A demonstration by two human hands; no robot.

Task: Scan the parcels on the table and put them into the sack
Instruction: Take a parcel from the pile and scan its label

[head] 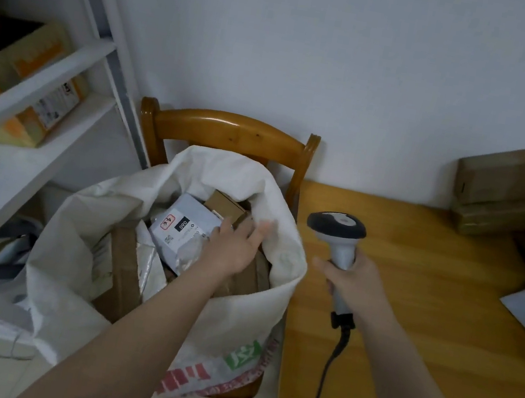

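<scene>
Left hand (231,249) flat, fingers straight, over white labelled parcel (180,223) in sack (234,315); right hand (351,283) grips scanner (339,232).

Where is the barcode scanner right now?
In the head view, right of centre: the right hand grips the scanner over the wooden table, just right of the sack.

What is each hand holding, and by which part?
The right hand grips the scanner by its handle; the left hand, open over the sack, holds nothing.
</scene>
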